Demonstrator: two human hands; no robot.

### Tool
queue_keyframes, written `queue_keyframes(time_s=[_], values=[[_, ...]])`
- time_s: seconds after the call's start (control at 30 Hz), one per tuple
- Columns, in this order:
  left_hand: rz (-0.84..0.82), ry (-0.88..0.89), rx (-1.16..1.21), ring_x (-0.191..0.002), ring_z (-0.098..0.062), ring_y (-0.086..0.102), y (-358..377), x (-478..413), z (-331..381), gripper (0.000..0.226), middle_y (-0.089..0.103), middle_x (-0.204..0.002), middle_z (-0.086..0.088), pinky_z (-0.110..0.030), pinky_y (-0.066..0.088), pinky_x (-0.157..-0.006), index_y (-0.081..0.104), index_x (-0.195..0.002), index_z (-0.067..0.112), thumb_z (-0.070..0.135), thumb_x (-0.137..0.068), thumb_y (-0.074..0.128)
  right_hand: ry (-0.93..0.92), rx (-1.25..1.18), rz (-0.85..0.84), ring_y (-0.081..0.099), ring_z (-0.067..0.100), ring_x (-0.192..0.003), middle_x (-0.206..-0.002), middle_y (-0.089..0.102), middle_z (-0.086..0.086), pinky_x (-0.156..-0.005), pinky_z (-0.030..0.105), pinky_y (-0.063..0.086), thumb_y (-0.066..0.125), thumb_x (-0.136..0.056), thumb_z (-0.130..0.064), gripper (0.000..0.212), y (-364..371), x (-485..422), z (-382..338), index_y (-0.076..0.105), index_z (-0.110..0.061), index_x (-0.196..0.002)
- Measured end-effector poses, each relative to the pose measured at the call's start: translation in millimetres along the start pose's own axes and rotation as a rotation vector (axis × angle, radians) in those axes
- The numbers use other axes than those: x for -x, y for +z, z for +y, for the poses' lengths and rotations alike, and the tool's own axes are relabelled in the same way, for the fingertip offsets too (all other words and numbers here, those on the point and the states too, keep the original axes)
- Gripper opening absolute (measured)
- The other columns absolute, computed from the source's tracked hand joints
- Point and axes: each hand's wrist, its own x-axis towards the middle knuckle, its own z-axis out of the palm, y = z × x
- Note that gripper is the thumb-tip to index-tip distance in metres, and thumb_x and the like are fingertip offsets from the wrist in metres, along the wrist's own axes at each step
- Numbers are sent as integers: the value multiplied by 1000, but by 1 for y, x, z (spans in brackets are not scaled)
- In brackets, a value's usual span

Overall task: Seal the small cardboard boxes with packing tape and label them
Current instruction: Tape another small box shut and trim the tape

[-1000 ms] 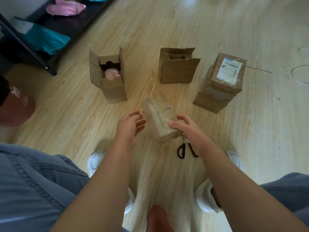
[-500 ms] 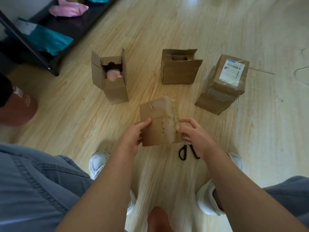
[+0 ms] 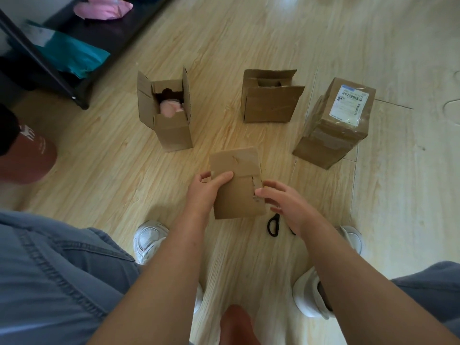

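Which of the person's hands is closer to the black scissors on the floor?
Right. The right hand is at the right edge of the box, just beside the scissors; the left hand grips its left edge, across the box from them.
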Motion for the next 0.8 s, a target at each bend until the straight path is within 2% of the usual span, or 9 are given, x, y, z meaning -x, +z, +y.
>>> queue_keyframes(time_s=[0.13,0.2,0.27,0.33,0.4,0.5,0.63,0.7,0.8], values=[[18,-105,0,-92,-9,60,-8,-6,-12,47,64,-106,4,-27,49,-76,58,-117,15,42,-82,76,13,37,-19,62,-4,-97,-110,69,-18,-77,16,41,66,-93,-40,29,12,-7,-5,64,-35,-121],[100,-176,-27,-91,-14,62,-13,-13,-25,51,66,-102,1,-31,52,-80,62,-114,12,46,-80,77,12,166,67,61,4,-105,-121,66,-11,-85,20,45,64,-92,-50,40,21,-21,0,64,-33,-128],[183,-246,-13,-89,-21,65,-15,-17,-38,52,66,-98,-2,-31,53,-73,63,-110,9,48,-78,78,30,348,152,59,15,-116,-129,62,-2,-99,34,49,62,-89,-60,51,28,-35,5,64,-30,-130],[216,-316,-25,-88,-24,68,-15,-22,-46,55,67,-94,-4,-34,56,-79,62,-109,9,53,-79,76,65,406,165,59,18,-118,-130,61,-2,-102,42,49,63,-86,-63,59,36,-43,8,61,-28,-134],[212,-356,-54,-87,-26,68,-15,-30,-51,53,65,-89,-3,-40,56,-89,60,-106,12,57,-81,71,72,403,157,59,18,-117,-129,61,-2,-102,41,49,67,-86,-58,62,38,-50,7,58,-26,-138],[230,-414,-21,-85,-27,65,-13,-40,-54,49,61,-87,-4,-43,56,-90,52,-103,15,56,-84,70,68,435,154,60,17,-112,-122,63,-1,-95,33,50,68,-90,-42,52,36,-60,5,57,-22,-137],[256,-477,8,-82,-26,63,-12,-45,-63,49,62,-97,-7,-40,57,-84,52,-107,12,50,-84,73,86,460,158,61,15,-99,-111,65,-4,-84,31,48,62,-95,-23,26,32,-65,10,64,-21,-121],[253,-471,-21,-92,-30,65,-13,-46,-71,56,64,-111,-11,-42,56,-89,57,-118,7,48,-83,74,87,477,263,62,19,-94,-108,68,0,-80,35,50,57,-94,-15,16,27,-66,17,64,-22,-105],[245,-471,-90,-108,-35,62,-11,-51,-85,65,63,-123,-15,-49,52,-98,56,-129,7,49,-82,74,89,448,453,59,19,-96,-114,61,4,-77,36,50,57,-91,-12,26,16,-70,26,59,-16,-117]])
